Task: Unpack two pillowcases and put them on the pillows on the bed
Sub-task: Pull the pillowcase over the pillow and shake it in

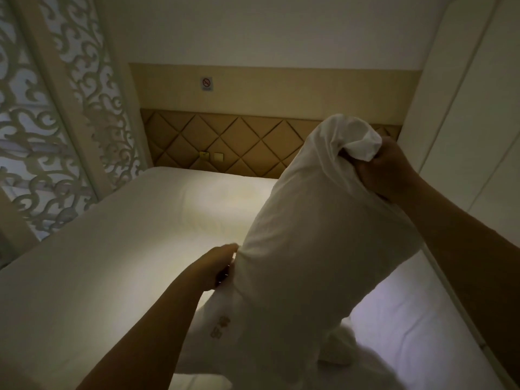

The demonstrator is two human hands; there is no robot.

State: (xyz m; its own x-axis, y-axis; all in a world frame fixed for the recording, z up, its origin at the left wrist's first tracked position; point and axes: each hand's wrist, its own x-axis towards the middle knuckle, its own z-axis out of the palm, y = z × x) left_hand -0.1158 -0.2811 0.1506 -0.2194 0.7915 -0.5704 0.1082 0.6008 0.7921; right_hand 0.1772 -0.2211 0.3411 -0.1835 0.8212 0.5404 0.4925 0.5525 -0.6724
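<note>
**Pillow held on end above the bed**

Dim light filled a narrow sleeping alcove, with a white-sheeted bed (92, 266) running up to a tan, diamond-quilted headboard (225, 142). A carved scrollwork screen (42, 130) stood along the left side, and a plain pale wall panel (464, 108) closed the right. A small no-smoking sign (206, 83) sat on the band above the headboard, and two small switch plates (211, 156) were set low in the quilting.

A white pillow (318, 249) stood tilted on end over the near right part of the bed, its top leaning away toward the headboard, its lower end among loose white fabric at the bottom of the view. A white pillowcase (357, 142) covered its upper part. Whether the case reached the whole way down could not be told, since all the cloth was the same white. Small dark printed marks (222, 326) showed on the fabric near the lower left.

The right hand (385, 170) was at the top, its grip closed tight around a bunched handful of the pillowcase. The left hand (216, 268) was lower, pressed against the left side of the pillow, its grip pinched on the cloth there, though the fingertips were partly hidden in the folds.
</note>
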